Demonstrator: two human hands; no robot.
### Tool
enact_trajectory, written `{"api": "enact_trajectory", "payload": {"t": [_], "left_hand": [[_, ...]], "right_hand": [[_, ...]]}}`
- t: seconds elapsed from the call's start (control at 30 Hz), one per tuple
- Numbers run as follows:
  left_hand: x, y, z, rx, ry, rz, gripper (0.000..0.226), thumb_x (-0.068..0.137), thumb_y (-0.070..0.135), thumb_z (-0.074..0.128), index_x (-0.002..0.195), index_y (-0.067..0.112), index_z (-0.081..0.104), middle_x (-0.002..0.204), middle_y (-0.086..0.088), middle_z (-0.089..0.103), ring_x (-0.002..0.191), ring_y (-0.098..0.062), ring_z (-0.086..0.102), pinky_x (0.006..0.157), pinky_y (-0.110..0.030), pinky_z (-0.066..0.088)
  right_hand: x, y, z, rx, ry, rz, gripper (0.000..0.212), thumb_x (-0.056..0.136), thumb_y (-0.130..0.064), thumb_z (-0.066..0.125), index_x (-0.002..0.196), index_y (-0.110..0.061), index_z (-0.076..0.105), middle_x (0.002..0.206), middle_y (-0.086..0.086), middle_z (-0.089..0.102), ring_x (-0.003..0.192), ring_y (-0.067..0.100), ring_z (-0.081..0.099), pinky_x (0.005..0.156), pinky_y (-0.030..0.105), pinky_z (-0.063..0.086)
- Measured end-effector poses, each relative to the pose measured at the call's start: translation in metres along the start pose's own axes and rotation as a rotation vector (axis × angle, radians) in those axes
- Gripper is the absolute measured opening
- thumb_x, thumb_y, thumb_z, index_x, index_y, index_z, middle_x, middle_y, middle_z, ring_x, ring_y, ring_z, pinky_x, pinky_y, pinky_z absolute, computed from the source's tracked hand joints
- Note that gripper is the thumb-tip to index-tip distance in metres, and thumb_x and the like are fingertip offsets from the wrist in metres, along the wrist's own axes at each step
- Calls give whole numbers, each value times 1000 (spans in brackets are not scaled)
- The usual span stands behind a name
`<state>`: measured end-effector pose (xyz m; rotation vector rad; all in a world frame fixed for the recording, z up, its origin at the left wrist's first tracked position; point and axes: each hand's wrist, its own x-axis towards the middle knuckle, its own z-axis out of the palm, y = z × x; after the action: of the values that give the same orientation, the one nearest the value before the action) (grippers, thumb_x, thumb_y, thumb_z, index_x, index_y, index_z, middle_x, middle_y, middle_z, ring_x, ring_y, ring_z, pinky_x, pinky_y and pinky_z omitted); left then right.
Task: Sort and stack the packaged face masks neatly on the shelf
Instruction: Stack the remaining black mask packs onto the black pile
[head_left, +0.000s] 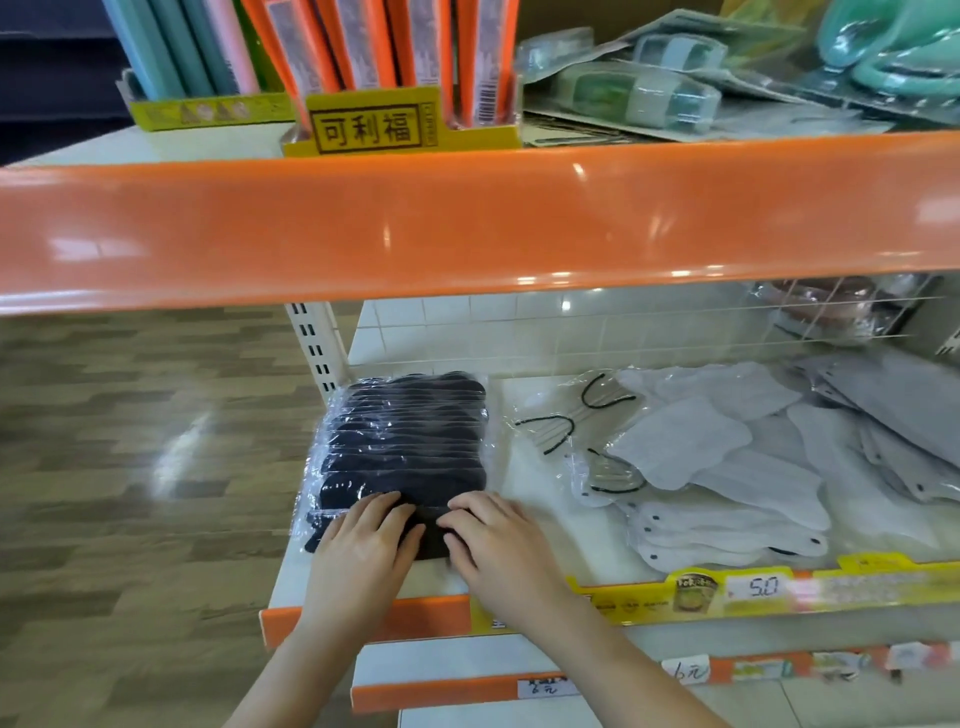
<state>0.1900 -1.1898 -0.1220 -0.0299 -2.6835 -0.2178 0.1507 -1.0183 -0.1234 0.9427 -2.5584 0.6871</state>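
1. The left hand (366, 535) and the right hand (488, 535) lie side by side, fingers lightly bent, on the near end of the black mask stack (405, 441); they press it and grip nothing, probably to square the packs.
2. This stack sits at the left end of the shelf (535, 467).
3. Further right, the white mask packs (727, 467) lie scattered, not yet sorted.
4. Behind them stands a wire divider (831, 317).

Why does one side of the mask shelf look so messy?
The grey masks on the right lie scattered and overlapping at different angles, some loose ear loops sticking out. The black masks on the left sit in a tidy overlapping row, where the left hand and right hand rest.
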Motion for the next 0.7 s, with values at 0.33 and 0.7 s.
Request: {"api": "enact_trajectory", "payload": {"t": [0.33,0.7], "left_hand": [[44,104,19,-93,67,101,30,83,23,44,84,13,73,88,0,70,78,-24,67,63,-34,52],[83,254,58,-192,-64,156,27,82,30,44,89,22,68,91,7,67,87,-20,63,70,-31,50]], "right_hand": [[-17,69,-59,-103,111,188,26,84,-25,44,92,-21,68,98,-4,62,90,21,62,72,36,54],[-73,183,-136,-231,112,309,30,77,-29,41,88,-23,68,89,-4,62,80,21,62,66,33,51]]}}
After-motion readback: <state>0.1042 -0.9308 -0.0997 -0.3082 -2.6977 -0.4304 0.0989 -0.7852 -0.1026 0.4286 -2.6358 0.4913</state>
